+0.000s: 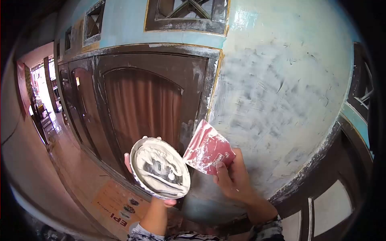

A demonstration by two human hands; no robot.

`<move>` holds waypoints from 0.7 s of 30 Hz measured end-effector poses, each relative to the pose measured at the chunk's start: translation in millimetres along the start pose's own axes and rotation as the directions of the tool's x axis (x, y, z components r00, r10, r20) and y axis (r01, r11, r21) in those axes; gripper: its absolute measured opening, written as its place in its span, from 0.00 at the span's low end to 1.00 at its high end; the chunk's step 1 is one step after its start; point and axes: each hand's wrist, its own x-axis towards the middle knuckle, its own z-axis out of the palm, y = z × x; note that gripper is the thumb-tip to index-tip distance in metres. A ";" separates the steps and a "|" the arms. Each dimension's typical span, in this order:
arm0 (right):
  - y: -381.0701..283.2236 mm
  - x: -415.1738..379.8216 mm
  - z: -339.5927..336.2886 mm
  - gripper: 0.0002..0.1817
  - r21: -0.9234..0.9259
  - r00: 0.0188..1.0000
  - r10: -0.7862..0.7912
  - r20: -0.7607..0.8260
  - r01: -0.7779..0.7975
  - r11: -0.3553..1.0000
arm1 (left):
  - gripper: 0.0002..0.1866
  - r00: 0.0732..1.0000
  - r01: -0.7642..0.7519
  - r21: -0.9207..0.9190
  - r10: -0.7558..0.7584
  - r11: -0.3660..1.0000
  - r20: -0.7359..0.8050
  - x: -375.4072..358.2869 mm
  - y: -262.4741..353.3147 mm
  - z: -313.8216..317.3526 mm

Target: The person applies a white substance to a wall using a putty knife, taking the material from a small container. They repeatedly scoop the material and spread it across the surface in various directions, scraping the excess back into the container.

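Observation:
My left hand [169,202] grips a round, shallow lid [188,185] from below, its fingers curled around the rim. White putty [150,154] is smeared over the inside of the lid, with a dark patch showing through in the middle. In my right hand [233,178] is a red putty scraper [209,150], pinched between thumb and fingers at its lower right corner. White streaks cover the scraper's face, and its lower left corner is right at the lid's rim.
Ahead stands a wall [273,104] with patchy white and grey putty over pale blue paint. A dark wooden door [193,76] with a brown curtain [140,104] behind its glass is to the left. Flattened cardboard [116,205] lies on the floor. Another dark frame [341,148] borders the right.

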 end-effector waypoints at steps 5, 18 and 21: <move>4.4 -0.7 2.1 0.15 -0.108 1.000 0.011 -0.017 -0.013 0.994 | 0.60 0.980 -0.162 0.128 0.175 0.978 -0.097 1.6 -17.5 -10.1; 24.8 -10.5 18.1 0.17 -0.101 0.980 -0.123 -0.156 0.108 0.989 | 0.60 0.996 0.084 -0.058 -0.085 0.995 -0.014 -22.3 7.0 -15.4; 24.9 -7.5 19.0 0.16 -0.073 0.979 -0.121 -0.165 0.110 0.991 | 0.61 0.991 0.131 -0.103 -0.131 0.986 0.007 -26.9 12.1 -16.4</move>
